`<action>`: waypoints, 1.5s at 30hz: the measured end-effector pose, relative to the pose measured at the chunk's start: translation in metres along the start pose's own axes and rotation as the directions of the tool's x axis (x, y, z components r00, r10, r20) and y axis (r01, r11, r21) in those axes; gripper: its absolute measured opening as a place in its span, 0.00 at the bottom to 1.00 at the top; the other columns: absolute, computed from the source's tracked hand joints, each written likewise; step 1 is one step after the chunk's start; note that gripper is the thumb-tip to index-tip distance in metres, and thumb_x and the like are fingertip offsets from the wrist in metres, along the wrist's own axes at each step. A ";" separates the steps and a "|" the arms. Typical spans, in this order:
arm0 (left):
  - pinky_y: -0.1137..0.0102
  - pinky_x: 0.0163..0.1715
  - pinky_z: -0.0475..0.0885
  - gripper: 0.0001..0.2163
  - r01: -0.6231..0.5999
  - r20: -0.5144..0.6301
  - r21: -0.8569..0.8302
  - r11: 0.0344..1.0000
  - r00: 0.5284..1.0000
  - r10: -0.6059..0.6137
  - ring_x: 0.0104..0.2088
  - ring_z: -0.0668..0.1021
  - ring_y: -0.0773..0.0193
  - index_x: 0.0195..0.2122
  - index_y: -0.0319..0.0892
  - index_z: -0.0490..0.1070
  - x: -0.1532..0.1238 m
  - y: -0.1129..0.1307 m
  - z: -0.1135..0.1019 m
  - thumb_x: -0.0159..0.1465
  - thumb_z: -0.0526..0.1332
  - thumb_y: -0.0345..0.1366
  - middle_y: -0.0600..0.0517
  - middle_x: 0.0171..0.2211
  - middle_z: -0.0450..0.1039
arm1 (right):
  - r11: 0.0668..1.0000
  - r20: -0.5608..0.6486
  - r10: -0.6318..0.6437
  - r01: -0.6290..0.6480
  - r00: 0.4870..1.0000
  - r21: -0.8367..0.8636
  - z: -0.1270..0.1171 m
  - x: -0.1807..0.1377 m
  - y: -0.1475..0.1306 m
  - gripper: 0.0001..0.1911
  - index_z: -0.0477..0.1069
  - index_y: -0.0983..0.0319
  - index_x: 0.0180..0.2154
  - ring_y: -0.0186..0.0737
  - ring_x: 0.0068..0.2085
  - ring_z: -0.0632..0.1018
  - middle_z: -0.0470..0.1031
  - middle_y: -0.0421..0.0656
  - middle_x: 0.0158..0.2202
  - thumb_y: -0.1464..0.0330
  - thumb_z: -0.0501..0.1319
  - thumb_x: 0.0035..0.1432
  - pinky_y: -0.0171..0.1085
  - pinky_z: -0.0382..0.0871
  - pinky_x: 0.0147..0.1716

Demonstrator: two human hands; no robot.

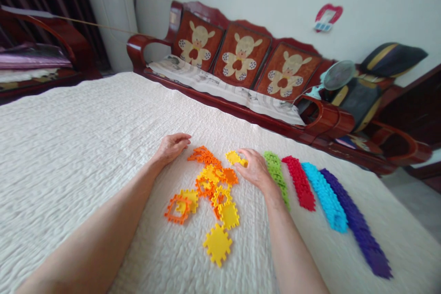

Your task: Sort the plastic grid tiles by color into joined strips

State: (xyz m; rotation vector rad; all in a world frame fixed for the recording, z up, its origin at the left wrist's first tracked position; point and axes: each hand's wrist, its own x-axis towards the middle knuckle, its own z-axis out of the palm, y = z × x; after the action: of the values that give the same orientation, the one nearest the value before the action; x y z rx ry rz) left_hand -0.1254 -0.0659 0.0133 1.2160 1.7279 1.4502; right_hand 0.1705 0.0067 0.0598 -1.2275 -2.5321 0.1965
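Orange and yellow interlocking plastic tiles with notched edges lie in a loose pile [210, 174] between my hands. Left of the pile's far end, my left hand [172, 148] rests near the orange tiles [203, 152], holding nothing, fingers stretched out to the right. My right hand [254, 168] grips a yellow tile [233, 157] at the pile's far right side; its fingers hide part of that tile. Closest to me lies a solid yellow square tile [218, 243]. An orange frame tile [178, 209] overlaps a yellow one at the pile's left.
Rows of green [276, 174], red [299, 183], light blue [324, 197] and purple tiles [356, 223] lie to the right on the white quilted cover [103, 115]. Beyond stand a wooden sofa [220, 98] with bear cushions and a small fan [339, 75].
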 end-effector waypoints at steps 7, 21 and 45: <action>0.71 0.28 0.70 0.20 -0.003 0.000 0.019 1.000 1.000 0.003 0.26 0.75 0.64 0.41 0.39 0.78 0.000 0.002 -0.001 0.53 0.60 0.46 0.49 0.31 0.79 | 0.971 0.147 0.137 -0.103 0.980 -0.218 0.013 0.026 -0.019 0.14 0.76 0.57 0.44 0.46 0.48 0.75 0.77 0.47 0.45 0.61 0.62 0.56 0.41 0.63 0.47; 0.71 0.28 0.70 0.19 0.004 -0.005 -0.032 0.999 1.000 -0.004 0.27 0.76 0.64 0.39 0.39 0.78 0.001 -0.001 0.000 0.51 0.61 0.46 0.49 0.30 0.79 | 0.942 -0.080 0.317 -0.304 0.945 0.141 -0.011 -0.002 0.030 0.20 0.74 0.62 0.47 0.42 0.45 0.77 0.79 0.47 0.43 0.68 0.46 0.62 0.36 0.67 0.47; 0.71 0.29 0.71 0.19 -0.009 -0.005 -0.014 1.000 1.000 0.009 0.27 0.76 0.63 0.40 0.40 0.78 0.003 -0.005 0.000 0.52 0.62 0.47 0.49 0.31 0.80 | 0.951 -0.088 0.309 -0.311 0.947 -0.002 0.008 -0.002 0.022 0.20 0.76 0.65 0.42 0.47 0.49 0.74 0.77 0.53 0.42 0.70 0.46 0.62 0.42 0.63 0.53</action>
State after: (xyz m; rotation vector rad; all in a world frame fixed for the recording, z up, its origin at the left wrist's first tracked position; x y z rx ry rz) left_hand -0.1282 -0.0632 0.0087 1.2154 1.7152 1.4696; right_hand 0.1856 0.0190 0.0460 -1.6015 -2.2597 0.1898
